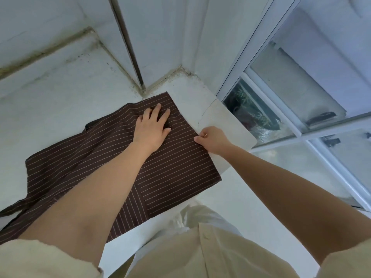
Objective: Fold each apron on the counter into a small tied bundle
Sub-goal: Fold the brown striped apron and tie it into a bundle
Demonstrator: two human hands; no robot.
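Observation:
A brown apron (pixel 172 169) with thin pale stripes lies spread flat on the white counter (pixel 60 97), its far corner near the wall corner. My left hand (pixel 153 127) rests flat on the far part of the cloth, fingers spread and straight. My right hand (pixel 213 139) pinches the apron's right edge with curled fingers and thumb. A dark strap (pixel 12 212) trails off the apron's left side toward the near left. My left forearm covers the middle of the cloth.
White walls (pixel 160 37) meet in a corner just behind the apron. A window (pixel 301 97) with a white frame stands at the right, past the counter's right edge (pixel 236 125). The counter stretches to the left.

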